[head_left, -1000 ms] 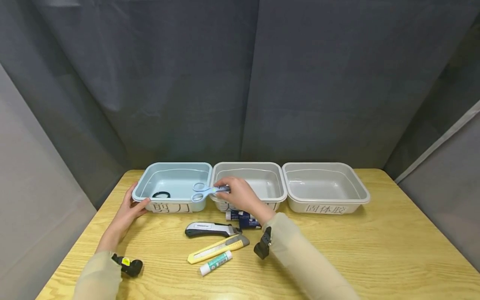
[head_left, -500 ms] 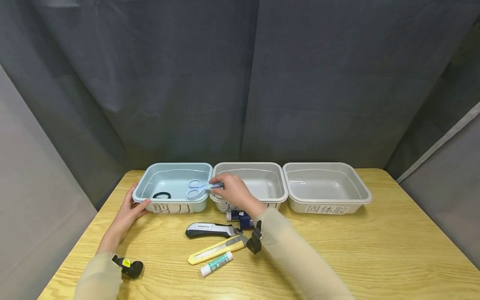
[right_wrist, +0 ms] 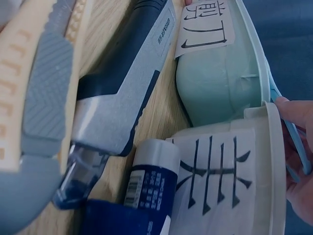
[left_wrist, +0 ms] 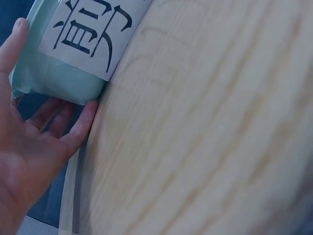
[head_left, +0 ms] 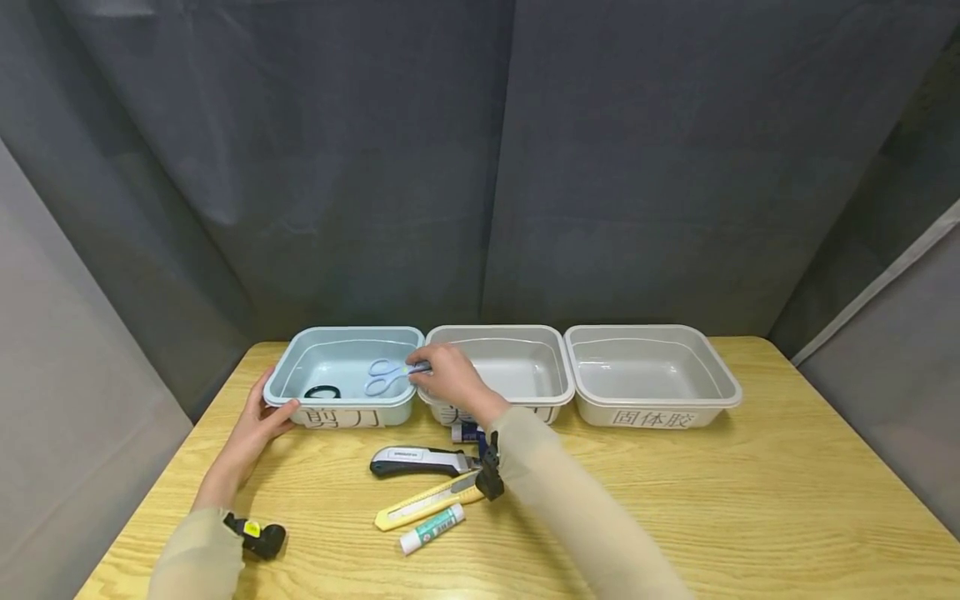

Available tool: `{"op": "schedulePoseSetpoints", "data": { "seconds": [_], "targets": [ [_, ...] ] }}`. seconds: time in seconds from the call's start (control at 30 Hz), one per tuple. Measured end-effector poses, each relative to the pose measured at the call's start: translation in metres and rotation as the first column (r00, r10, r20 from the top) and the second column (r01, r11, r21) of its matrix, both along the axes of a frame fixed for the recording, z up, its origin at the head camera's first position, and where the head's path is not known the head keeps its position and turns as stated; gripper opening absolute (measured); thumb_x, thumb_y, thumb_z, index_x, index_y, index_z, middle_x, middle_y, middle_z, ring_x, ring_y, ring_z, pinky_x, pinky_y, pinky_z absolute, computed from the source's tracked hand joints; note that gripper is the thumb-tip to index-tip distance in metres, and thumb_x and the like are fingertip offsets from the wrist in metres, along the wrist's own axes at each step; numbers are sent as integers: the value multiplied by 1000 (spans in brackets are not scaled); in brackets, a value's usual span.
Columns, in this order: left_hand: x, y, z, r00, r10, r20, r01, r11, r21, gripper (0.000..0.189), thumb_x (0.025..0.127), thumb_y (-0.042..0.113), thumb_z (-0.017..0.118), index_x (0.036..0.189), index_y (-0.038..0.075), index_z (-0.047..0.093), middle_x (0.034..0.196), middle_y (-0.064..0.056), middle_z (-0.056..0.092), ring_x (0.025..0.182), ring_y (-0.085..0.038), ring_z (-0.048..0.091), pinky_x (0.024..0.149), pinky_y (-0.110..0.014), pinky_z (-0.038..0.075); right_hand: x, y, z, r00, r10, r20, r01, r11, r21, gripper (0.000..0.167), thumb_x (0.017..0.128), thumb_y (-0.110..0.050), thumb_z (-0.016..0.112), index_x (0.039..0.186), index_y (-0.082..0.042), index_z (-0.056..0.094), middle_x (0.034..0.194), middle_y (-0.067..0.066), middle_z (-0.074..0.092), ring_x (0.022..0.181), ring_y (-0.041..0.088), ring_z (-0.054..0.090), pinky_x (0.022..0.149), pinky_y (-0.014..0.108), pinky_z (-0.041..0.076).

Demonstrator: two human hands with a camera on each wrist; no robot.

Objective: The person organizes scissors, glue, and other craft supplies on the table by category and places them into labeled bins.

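Note:
My right hand (head_left: 452,379) pinches a pair of light-blue scissors (head_left: 398,372) between thumb and fingers. Its finger loops point left over the light-blue bin (head_left: 341,402), and the blades are mostly hidden by the hand. In the right wrist view, the scissors (right_wrist: 293,134) show beside the bins' rims. My left hand (head_left: 251,425) holds the front left corner of the light-blue bin, thumb at the rim, fingers against its side, as the left wrist view shows. Inside that bin lies a dark loop (head_left: 322,387).
A middle grey bin (head_left: 568,392) and a right grey bin (head_left: 727,400) stand in line. In front lie a grey-black utility knife (head_left: 412,460), a yellow box cutter (head_left: 420,505), a green-white glue stick (head_left: 432,528) and dark-blue glue sticks (right_wrist: 154,183), partly hidden by my right arm.
My right hand has moved left with the scissors, from the gap between the bins to over the light-blue bin. The left hand has stayed at the bin's corner.

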State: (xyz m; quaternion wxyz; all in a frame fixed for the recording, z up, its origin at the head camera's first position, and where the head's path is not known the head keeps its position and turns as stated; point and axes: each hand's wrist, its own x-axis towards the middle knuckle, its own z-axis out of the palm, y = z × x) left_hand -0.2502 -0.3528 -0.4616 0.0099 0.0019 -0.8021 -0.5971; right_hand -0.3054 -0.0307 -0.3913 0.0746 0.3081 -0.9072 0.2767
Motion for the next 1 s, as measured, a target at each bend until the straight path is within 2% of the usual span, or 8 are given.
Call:
{"op": "schedulePoseSetpoints", "data": {
  "seconds": [0.17, 0.4, 0.73, 1.0],
  "targets": [
    [0, 1, 0, 1000, -2, -4, 2, 1000, -6, 80, 92, 32, 53, 147, 21, -5, 147, -22, 13, 98, 4, 42, 82, -19, 48, -3, -7, -1, 1000, 16, -18, -16, 1000, 7, 24, 83, -21, 66, 106, -12, 68, 105, 1, 66, 101, 17, 58, 89, 29, 44],
    [-1, 3, -1, 1000, -6, -8, 6, 1000, 3, 80, 92, 31, 53, 147, 22, -4, 146, -23, 14, 98, 4, 43, 82, -20, 48, -6, -14, -1, 999, 26, 20, -27, 999, 18, 26, 84, -22, 65, 108, -14, 67, 109, 0, 65, 105, 14, 57, 90, 26, 45],
    [-3, 1, -2, 1000, -4, 9, 4, 1000, -10, 81, 91, 35, 53, 147, 27, -5, 147, -21, 13, 100, 4, 41, 84, -20, 47, -12, -28, -10, 1000, 18, 20, -19, 998, 57, 25, 84, -23, 66, 107, -15, 67, 108, -3, 66, 104, 12, 58, 90, 24, 44],
    [-1, -2, -1, 1000, 13, 3, -13, 1000, 5, 80, 91, 34, 53, 147, 26, -4, 147, -21, 14, 99, 4, 42, 83, -19, 48, -16, -42, -10, 999, 22, 43, -25, 997, 75, 26, 84, -23, 66, 108, -16, 67, 108, -4, 66, 103, 11, 58, 91, 23, 44]
  ]
}}
